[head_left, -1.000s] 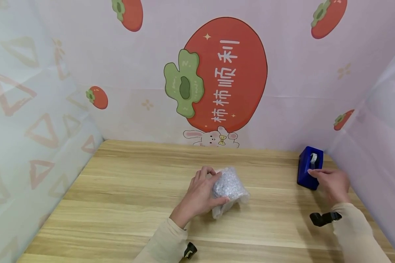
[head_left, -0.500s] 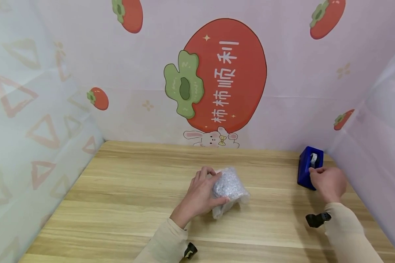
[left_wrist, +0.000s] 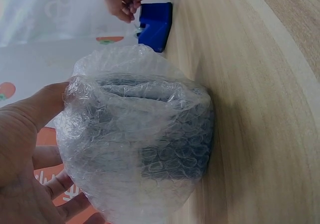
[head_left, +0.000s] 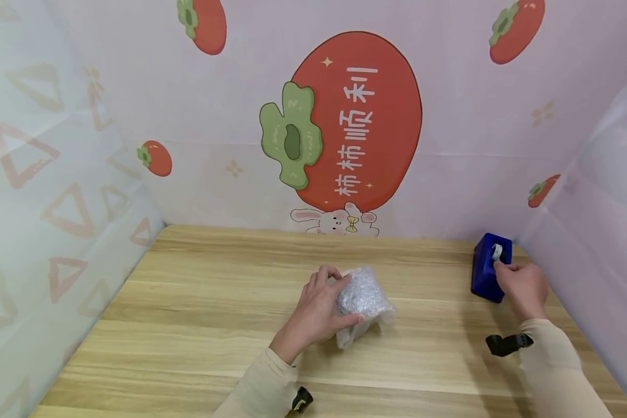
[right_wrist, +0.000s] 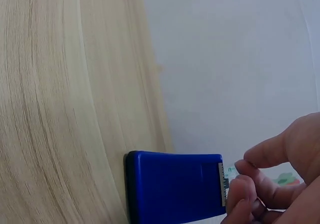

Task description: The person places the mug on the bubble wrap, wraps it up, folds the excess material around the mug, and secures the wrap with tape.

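Note:
A bundle in clear bubble wrap (head_left: 366, 296) sits on the wooden table, with something dark showing through the wrap in the left wrist view. My left hand (head_left: 313, 310) grips its left side, the thumb near the front and the fingers behind. At the right, a blue tape dispenser (head_left: 483, 276) stands with a roll of clear tape in it. My right hand (head_left: 525, 287) is at its top. The right wrist view has the thumb and forefinger pinching the free end of the tape (right_wrist: 230, 171) just beyond the toothed cutter (right_wrist: 222, 185).
The wooden table (head_left: 198, 325) ends at a printed cloth backdrop (head_left: 214, 197) with persimmon drawings. Cloth side walls rise at left and right, the right one close beside the dispenser. A black wrist camera (head_left: 507, 344) juts out from the right sleeve.
My right hand has shifted slightly up and inward over the dispenser, its fingertips drawing together at the tape. The left hand and the bundle have stayed put.

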{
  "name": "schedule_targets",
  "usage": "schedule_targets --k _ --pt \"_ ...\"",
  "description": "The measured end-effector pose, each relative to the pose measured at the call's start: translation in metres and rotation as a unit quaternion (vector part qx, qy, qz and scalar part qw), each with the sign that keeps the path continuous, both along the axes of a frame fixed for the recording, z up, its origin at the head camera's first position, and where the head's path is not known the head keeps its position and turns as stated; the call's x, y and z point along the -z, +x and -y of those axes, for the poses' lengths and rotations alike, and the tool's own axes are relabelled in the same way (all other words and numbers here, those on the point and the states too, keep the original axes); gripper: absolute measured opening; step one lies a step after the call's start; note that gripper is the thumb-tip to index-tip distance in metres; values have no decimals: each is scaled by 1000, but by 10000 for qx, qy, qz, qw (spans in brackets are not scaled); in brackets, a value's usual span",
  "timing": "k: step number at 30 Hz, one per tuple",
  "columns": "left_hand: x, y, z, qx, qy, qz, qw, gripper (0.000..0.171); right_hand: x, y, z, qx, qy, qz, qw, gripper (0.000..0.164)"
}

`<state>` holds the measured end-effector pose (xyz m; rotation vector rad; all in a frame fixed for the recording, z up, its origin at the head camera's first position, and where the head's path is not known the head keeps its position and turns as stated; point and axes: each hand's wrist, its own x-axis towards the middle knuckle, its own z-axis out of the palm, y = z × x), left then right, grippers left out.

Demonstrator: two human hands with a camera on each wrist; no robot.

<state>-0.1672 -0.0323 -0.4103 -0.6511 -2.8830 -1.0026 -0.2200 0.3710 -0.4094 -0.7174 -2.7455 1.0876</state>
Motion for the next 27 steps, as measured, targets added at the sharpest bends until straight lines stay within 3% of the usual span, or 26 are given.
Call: schedule_targets --k 3,6,11,20,24,27 --pt "1 0 0 8 44 16 10000 78 1 4 0 27 -250 -49 9997 45" --pt "1 1 0 9 75 23 10000 78 4 6 2 152 -943 -146 9953 44" --pt "1 1 0 -17 82 8 10000 78 10 3 9 357 -2117 -461 9756 45" --pt "2 1 0 -36 171 44 9998 78 12 7 21 494 -2911 -751 9525 48" --pt "3 0 1 -18 189 42 9998 78 12 12 25 672 -3480 -800 9316 36" --pt "3 0 2 -22 221 24 9998 78 12 16 28 809 -3548 -695 9289 34"
